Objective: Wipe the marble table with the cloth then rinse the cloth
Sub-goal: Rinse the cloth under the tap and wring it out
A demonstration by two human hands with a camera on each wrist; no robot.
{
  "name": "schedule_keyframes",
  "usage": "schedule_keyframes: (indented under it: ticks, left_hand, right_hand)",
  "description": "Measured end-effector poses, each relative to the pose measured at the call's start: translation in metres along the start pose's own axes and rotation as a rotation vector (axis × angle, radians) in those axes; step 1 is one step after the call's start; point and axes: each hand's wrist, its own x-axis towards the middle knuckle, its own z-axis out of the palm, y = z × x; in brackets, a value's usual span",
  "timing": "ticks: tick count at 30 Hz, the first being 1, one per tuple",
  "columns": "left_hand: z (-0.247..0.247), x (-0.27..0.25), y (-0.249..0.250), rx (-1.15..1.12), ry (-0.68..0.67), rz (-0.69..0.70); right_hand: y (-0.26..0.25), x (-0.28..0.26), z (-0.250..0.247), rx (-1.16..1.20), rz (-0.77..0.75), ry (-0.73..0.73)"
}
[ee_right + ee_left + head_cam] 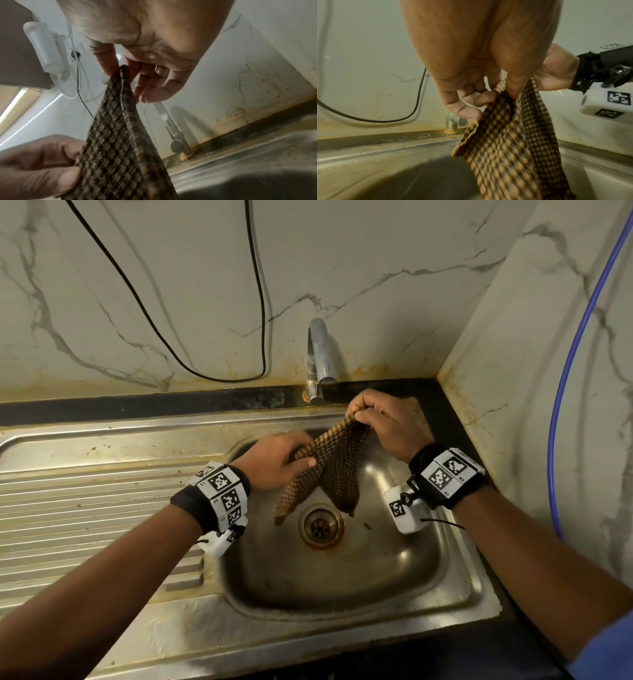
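While the right hand (383, 424) pinches the upper corner of the brown checked cloth (329, 470) between thumb and fingertips, just in front of the tap spout, the left hand (277, 460) grips the cloth's edge lower down and to the left, fingers curled round it. The cloth hangs stretched between them over the steel sink basin (404, 570), its two loose ends dangling just above the drain (321, 525). No water is seen running from the chrome tap (320, 357), and the basin looks mostly dry. Judging by this, the wiping is over and the rinse step is just beginning. The next move likely calls for one hand to let go and open the tap, then to bring the cloth under the stream.
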Motion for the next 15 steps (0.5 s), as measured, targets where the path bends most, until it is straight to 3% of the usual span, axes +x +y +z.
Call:
schedule_keyframes:
  ticks: [3,7,13,15]
  left_hand:
    - [-0.006,0.000,-0.008,0.093,-0.031,-0.043]
    - [-0.021,0.000,-0.023,0.179,-0.024,-0.144]
    - [-0.026,-0.003,-0.027,0.244,0.096,-0.050]
    - [-0.027,-0.003,-0.025,0.209,0.117,-0.049]
  right_hand:
    - [0.001,0.006,0.003,0.061,-0.021,-0.140]
    - [0.009,0.007,-0.002,-0.014,-0.024,-0.168]
    - [0.039,0.019,-0.003,-0.086,0.088,-0.356]
    - [0.048,0.029,0.000,-0.120,0.093,-0.354]
